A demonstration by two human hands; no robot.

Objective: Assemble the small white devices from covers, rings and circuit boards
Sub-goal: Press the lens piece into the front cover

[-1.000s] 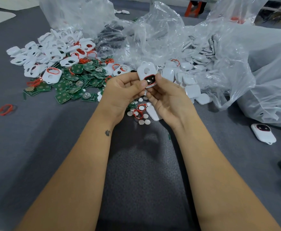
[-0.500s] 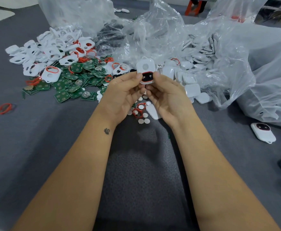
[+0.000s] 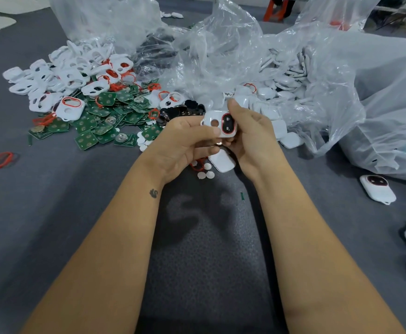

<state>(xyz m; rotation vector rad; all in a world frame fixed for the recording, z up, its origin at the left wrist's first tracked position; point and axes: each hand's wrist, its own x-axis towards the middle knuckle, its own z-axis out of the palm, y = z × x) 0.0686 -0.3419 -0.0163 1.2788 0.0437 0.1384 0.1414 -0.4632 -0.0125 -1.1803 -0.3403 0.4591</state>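
Note:
Both hands hold one small white device cover [image 3: 215, 122] above the grey table, lying sideways with a round hole at its left end and a red-ringed black button pad at its right. My left hand [image 3: 185, 143] grips its left and lower side with the thumb on the front face. My right hand [image 3: 250, 133] clasps its right end, thumb along the top edge. A white back cover [image 3: 222, 161] lies on the table just below the hands, beside small white discs [image 3: 205, 174].
White covers [image 3: 52, 78], green circuit boards [image 3: 105, 116] and red rings [image 3: 2, 159] are heaped at the left. Crumpled clear plastic bags [image 3: 317, 80] with more white parts fill the back and right. Finished white devices [image 3: 378, 191] lie at the right edge.
The cover was upright between my fingertips; it has been turned to lie sideways with the red-ringed pad to the right. Both hands stayed in the same spot.

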